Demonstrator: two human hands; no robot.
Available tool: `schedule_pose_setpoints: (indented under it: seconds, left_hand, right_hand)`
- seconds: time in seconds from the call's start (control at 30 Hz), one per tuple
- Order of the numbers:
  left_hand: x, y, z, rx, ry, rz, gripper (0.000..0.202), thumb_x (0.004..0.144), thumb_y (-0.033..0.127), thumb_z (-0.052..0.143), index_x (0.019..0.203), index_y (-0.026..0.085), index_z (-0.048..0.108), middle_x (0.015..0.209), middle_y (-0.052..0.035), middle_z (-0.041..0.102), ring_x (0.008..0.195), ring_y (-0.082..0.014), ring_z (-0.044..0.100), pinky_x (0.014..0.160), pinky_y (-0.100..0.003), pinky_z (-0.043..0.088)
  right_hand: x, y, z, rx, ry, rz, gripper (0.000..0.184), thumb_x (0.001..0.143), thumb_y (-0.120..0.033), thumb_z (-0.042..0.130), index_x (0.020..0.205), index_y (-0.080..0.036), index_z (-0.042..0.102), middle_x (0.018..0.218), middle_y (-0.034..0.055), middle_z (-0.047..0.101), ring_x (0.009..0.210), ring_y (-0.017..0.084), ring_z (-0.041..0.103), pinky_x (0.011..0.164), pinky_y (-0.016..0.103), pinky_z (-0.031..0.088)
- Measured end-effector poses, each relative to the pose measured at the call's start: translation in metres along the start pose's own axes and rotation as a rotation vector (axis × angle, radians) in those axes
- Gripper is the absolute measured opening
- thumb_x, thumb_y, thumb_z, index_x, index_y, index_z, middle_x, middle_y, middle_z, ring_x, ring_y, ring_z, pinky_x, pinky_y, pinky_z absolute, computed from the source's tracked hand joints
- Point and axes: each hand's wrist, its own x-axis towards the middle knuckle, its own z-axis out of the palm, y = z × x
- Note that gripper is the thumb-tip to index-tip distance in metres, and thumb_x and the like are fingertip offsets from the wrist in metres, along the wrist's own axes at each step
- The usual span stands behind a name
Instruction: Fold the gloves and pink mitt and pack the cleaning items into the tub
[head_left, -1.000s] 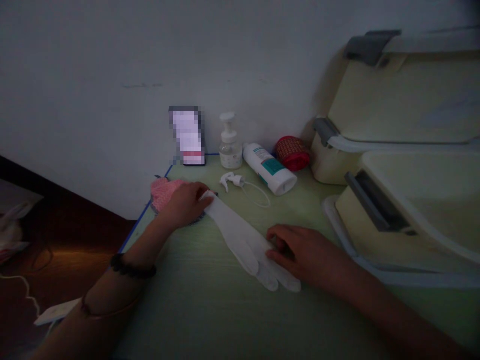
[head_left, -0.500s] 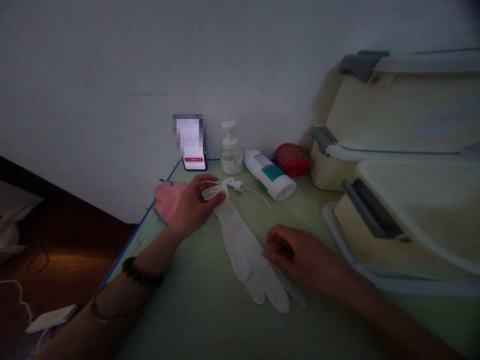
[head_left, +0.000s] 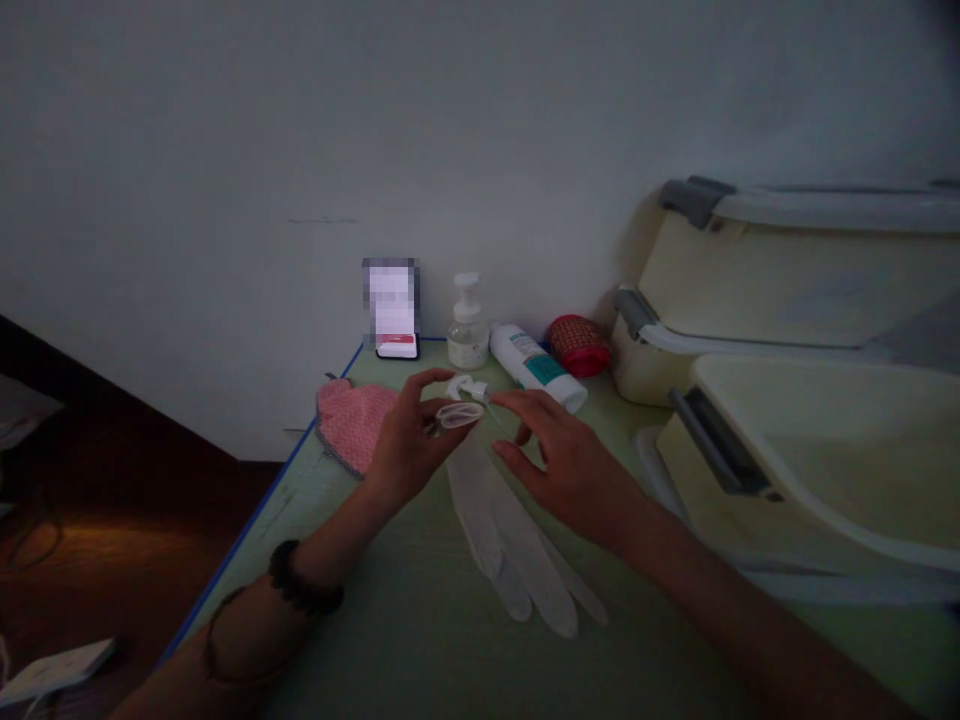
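holds the white glove point(head_left: 514, 530) by its cuff point(head_left: 460, 415) in the left hand point(head_left: 411, 442), over the table point(head_left: 412, 620). best to pinch lightly, leaving the cuff round, with the right hand point(head_left: 576, 465) nearby, parted (seemingly empty).

left hand point(head_left: 409, 440) has the cuff of a white glove point(head_left: 517, 545) pinched, with the cuff opening showing. right hand point(head_left: 566, 460) is right beside it, fingers bent with a gap to the thumb. green worktop point(head_left: 360, 620) under it all, pink cloth point(head_left: 352, 420) by the left hand. white spray nozzle point(head_left: 469, 389) just behind the cuff, then a lit phone point(head_left: 395, 310), pump bottle point(head_left: 468, 340) and tipped-over white bottle point(head_left: 536, 365) further back.
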Motion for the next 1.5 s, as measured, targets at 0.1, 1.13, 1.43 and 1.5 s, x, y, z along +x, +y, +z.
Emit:
schedule_pose_setpoints:
  seconds: [0.1, 1.13, 1.43, 1.5]
  left_hand:
    - [0.002, -0.005, -0.003, 0.093, -0.019, -0.003, 0.048, 0.071, 0.031, 0.065, 0.111, 0.018, 0.041, 0.082, -0.0057, 0.071, 0.074, -0.019, 0.067, 0.066, -0.03, 0.052]
    - [0.011, -0.026, -0.021, 0.491, -0.372, 0.212, 0.015, 0.074, 0.029, 0.059, 0.081, 0.016, 0.064, 0.076, -0.0035, 0.063, 0.07, -0.0158, 0.057, 0.066, -0.029, 0.046]
    - [0.012, -0.024, -0.02, 0.677, -0.35, 0.4, 0.008, 0.076, 0.018, 0.055, 0.08, 0.016, 0.061, 0.076, -0.0043, 0.06, 0.076, -0.0181, 0.053, 0.071, -0.031, 0.042]
    - [0.011, -0.02, -0.022, 0.711, -0.386, 0.474, 0.011, 0.078, 0.017, 0.053, 0.085, 0.016, 0.062, 0.084, -0.0062, 0.061, 0.083, -0.0192, 0.053, 0.076, -0.032, 0.041]
  right_hand:
    - [0.023, -0.004, 0.001, -0.08, -0.105, -0.045, 0.037, 0.082, -0.012, 0.048, 0.119, -0.014, 0.049, 0.116, 0.0106, 0.055, 0.095, 0.018, 0.055, 0.085, 0.035, 0.045]
    - [0.067, 0.006, -0.003, 0.035, -0.011, -0.239, 0.016, 0.085, -0.019, 0.05, 0.096, -0.014, 0.06, 0.091, 0.0041, 0.064, 0.081, 0.013, 0.057, 0.072, 0.025, 0.043]
    - [0.027, -0.002, -0.015, 0.068, -0.173, -0.311, 0.016, 0.088, -0.022, 0.049, 0.099, -0.018, 0.059, 0.093, 0.0028, 0.061, 0.085, 0.012, 0.057, 0.076, 0.025, 0.044]
    - [0.013, 0.0, -0.016, 0.091, -0.189, -0.299, 0.016, 0.088, -0.023, 0.048, 0.1, -0.018, 0.058, 0.093, 0.0031, 0.061, 0.085, 0.012, 0.057, 0.076, 0.025, 0.045]
